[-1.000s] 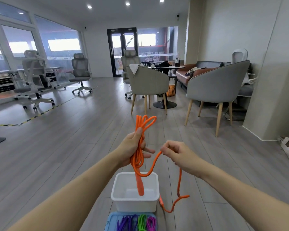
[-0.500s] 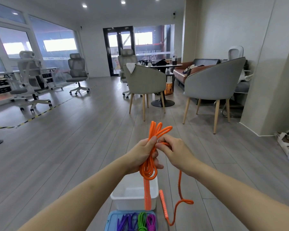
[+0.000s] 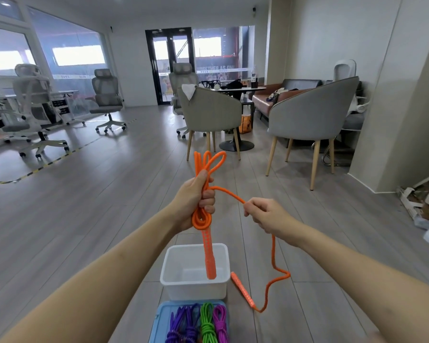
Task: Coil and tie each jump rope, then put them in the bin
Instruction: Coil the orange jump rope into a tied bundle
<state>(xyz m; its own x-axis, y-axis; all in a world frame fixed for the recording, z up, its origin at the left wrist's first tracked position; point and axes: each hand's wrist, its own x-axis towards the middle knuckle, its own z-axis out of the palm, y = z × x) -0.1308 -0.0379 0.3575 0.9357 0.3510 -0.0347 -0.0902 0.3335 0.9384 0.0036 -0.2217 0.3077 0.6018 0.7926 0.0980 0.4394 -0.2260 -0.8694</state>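
- I am gripping the coiled part of the orange jump rope in my left hand, fingers curled round the bundle, so that the loops are staying stacked while the loose end is being wrapped around them
- The loops are sticking up past the top of that fist, and one orange handle is hanging straight down from it, its tip dangling over the white bin
- My right hand is pinching the free strand just to the right of the bundle and drawing it out sideways; I judge this is keeping tension on the turn that is crossing the coil, as the start of the tie
- Below my right hand the slack is dropping to the floor, kinking there and running to the second handle, which is lying on the floor just right of the white bin
- The white bin is sitting on the floor beneath the bundle and, apart from the handle tip hanging over it, is showing nothing inside, so no rope is stowed in it yet
- Just nearer to me than the white bin, a blue tray is holding the waiting ropes: purple ropes on the left, a green rope in the middle and a magenta rope on the right
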